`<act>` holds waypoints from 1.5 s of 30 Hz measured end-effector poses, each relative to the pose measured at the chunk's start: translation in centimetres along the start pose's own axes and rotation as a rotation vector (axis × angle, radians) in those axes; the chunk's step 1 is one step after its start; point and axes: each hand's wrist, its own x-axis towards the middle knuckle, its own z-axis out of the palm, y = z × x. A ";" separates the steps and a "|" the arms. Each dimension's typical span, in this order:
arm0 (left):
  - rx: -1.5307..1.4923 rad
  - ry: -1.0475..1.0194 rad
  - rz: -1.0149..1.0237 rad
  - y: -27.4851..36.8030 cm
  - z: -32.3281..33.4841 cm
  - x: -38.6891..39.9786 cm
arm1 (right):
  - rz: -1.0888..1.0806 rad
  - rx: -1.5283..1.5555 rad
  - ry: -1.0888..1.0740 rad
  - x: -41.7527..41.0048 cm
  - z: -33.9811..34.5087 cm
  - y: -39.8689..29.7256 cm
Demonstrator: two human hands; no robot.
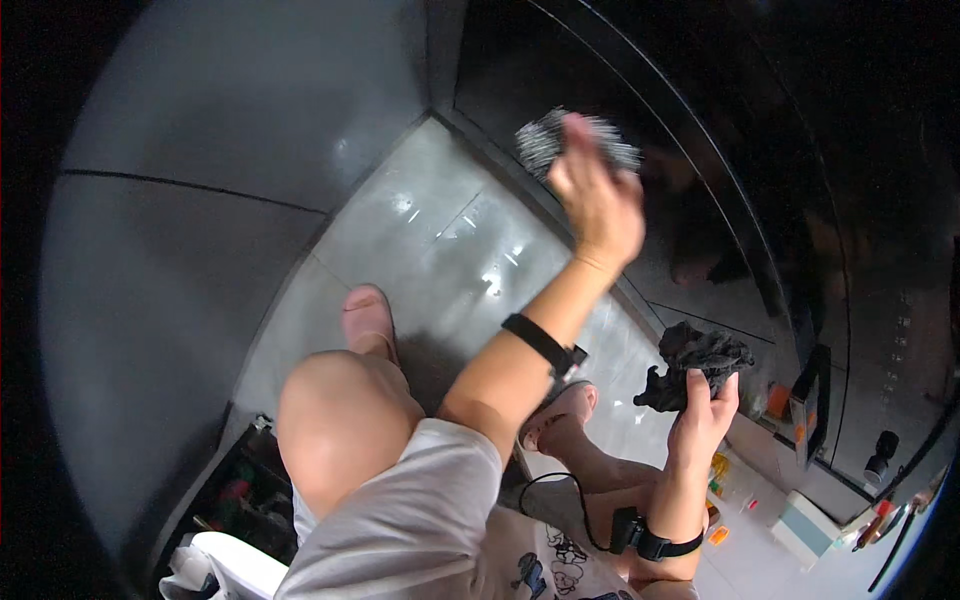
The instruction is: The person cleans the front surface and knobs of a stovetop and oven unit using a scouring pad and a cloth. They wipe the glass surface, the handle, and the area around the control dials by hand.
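My left hand, blurred, reaches forward over a grey-and-white streaked cloth or pad. This pad lies against a glossy black upright panel; the blur hides the exact grip. Lower and to the right, my right hand pinches a crumpled black cloth between thumb and fingers, held up in front of the panel's lower part. Each forearm wears a black strap, and a thin black cable hangs by the right one.
Grey wall tiles meet the shiny tiled floor on my left. Below my left knee sits a dark open container beside a white rounded object. A white-and-blue box and small orange items lie at lower right.
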 end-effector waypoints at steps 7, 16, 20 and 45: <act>-0.073 -0.249 -0.403 -6.2 -0.6 -3.1 | -0.014 -0.010 -0.011 -0.1 0.6 -0.3; 0.006 0.106 0.430 1.5 -2.5 5.7 | 0.014 -0.027 -0.122 -0.1 0.5 -0.7; -0.173 0.079 -0.451 -4.7 -4.1 9.6 | -0.025 -0.084 -0.084 0.3 0.7 -0.5; -0.342 -0.256 -0.863 -18.6 -0.8 3.2 | 0.009 -0.126 -0.160 -0.4 2.9 -3.0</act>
